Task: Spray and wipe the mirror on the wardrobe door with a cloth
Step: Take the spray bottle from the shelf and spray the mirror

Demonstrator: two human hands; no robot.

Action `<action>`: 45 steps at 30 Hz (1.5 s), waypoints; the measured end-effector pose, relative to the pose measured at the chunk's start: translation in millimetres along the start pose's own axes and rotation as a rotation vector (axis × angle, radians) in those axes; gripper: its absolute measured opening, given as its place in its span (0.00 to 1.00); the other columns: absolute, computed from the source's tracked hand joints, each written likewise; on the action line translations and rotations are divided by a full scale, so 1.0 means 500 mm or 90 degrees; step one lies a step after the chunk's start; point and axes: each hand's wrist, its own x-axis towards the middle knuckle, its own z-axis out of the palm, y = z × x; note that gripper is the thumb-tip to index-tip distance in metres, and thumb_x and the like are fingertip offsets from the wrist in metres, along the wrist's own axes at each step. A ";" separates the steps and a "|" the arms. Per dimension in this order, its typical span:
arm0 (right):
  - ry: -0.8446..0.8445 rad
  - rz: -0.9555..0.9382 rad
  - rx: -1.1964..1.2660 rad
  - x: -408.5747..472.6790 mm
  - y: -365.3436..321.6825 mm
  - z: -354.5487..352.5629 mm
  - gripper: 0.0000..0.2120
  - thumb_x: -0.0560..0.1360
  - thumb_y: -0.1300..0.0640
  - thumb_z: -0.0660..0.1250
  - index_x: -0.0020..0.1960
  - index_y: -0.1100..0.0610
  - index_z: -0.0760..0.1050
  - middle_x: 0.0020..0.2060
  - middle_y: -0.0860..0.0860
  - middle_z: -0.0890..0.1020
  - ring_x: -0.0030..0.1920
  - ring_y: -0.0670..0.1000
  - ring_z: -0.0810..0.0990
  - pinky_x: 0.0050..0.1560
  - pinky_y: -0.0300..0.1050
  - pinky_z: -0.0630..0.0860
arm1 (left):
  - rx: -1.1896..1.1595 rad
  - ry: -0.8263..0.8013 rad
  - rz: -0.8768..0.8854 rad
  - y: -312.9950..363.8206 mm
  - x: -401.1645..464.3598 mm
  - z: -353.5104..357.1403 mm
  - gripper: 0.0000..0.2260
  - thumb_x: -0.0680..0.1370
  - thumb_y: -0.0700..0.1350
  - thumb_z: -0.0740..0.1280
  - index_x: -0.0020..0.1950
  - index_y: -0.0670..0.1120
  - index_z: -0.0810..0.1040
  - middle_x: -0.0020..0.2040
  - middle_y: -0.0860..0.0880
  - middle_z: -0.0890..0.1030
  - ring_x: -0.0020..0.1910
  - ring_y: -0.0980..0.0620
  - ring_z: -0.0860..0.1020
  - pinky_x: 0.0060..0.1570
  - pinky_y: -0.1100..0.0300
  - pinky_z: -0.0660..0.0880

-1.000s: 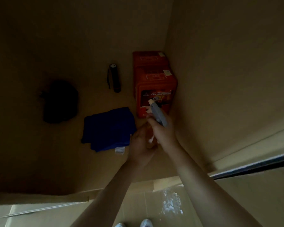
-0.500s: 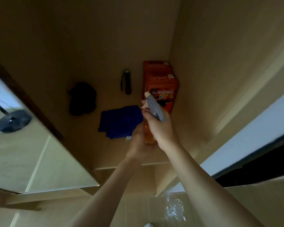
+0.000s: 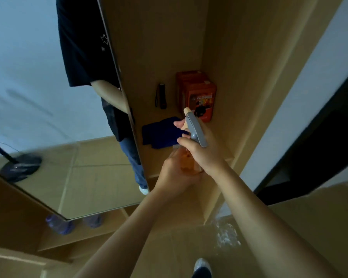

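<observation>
Both my hands hold an orange spray bottle [image 3: 187, 160] with a grey trigger head in front of the open wardrobe. My right hand [image 3: 202, 149] grips its neck just under the head, fingers at the trigger. My left hand [image 3: 174, 177] wraps the bottle's body from below. A folded blue cloth [image 3: 161, 133] lies on the wardrobe shelf just beyond the bottle. The mirror [image 3: 48, 117] on the open wardrobe door fills the left side and reflects a person in a dark shirt and jeans.
On the shelf [image 3: 153, 165] stand a red box [image 3: 199, 97] in the right corner and a black torch [image 3: 162, 96] beside it. Plastic bottles [image 3: 58, 225] lie on a lower shelf under the mirror. A dark opening [image 3: 319, 147] runs along the right.
The view has swung left and up, bringing the mirrored door into sight. Both hands have lifted the spray bottle away from the shelf.
</observation>
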 end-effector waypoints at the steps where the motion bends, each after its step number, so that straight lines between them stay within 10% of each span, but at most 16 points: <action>1: 0.001 -0.022 0.000 -0.015 -0.010 0.008 0.21 0.73 0.63 0.68 0.64 0.54 0.73 0.57 0.46 0.80 0.61 0.50 0.77 0.64 0.45 0.73 | -0.004 -0.004 0.003 0.007 -0.020 -0.009 0.26 0.66 0.47 0.79 0.60 0.52 0.75 0.53 0.57 0.80 0.51 0.60 0.79 0.49 0.63 0.79; 5: 0.002 -0.097 0.000 -0.059 -0.062 0.034 0.21 0.71 0.59 0.70 0.57 0.39 0.73 0.55 0.45 0.81 0.60 0.51 0.78 0.64 0.47 0.74 | -0.029 0.010 0.025 0.039 -0.079 -0.045 0.24 0.66 0.43 0.80 0.59 0.51 0.76 0.50 0.55 0.82 0.49 0.60 0.81 0.48 0.62 0.79; 26: -0.057 -0.170 0.004 -0.164 -0.263 0.182 0.11 0.67 0.61 0.64 0.49 0.61 0.76 0.43 0.56 0.81 0.41 0.49 0.77 0.44 0.38 0.76 | -0.034 0.161 0.023 0.142 -0.279 -0.175 0.32 0.63 0.56 0.79 0.63 0.54 0.70 0.55 0.54 0.79 0.56 0.53 0.79 0.51 0.50 0.80; 36: -0.046 -0.186 0.041 -0.138 -0.378 0.392 0.07 0.70 0.69 0.64 0.46 0.61 0.75 0.27 0.51 0.72 0.25 0.44 0.67 0.28 0.34 0.65 | 0.014 0.203 0.045 0.124 -0.314 -0.419 0.28 0.65 0.49 0.80 0.61 0.50 0.73 0.50 0.55 0.82 0.48 0.59 0.81 0.44 0.65 0.78; 42: 0.001 -0.208 0.053 -0.101 -0.448 0.536 0.09 0.68 0.64 0.64 0.48 0.61 0.76 0.36 0.58 0.78 0.29 0.44 0.70 0.31 0.34 0.68 | 0.038 0.165 0.060 0.126 -0.320 -0.596 0.26 0.65 0.48 0.81 0.58 0.50 0.74 0.45 0.57 0.82 0.44 0.62 0.81 0.39 0.69 0.75; 45: 0.042 -0.241 0.048 -0.086 -0.477 0.580 0.06 0.70 0.66 0.66 0.47 0.63 0.76 0.30 0.47 0.73 0.30 0.43 0.71 0.32 0.32 0.70 | 0.040 0.155 0.084 0.127 -0.315 -0.658 0.25 0.65 0.44 0.81 0.58 0.49 0.74 0.45 0.56 0.83 0.44 0.62 0.81 0.40 0.71 0.75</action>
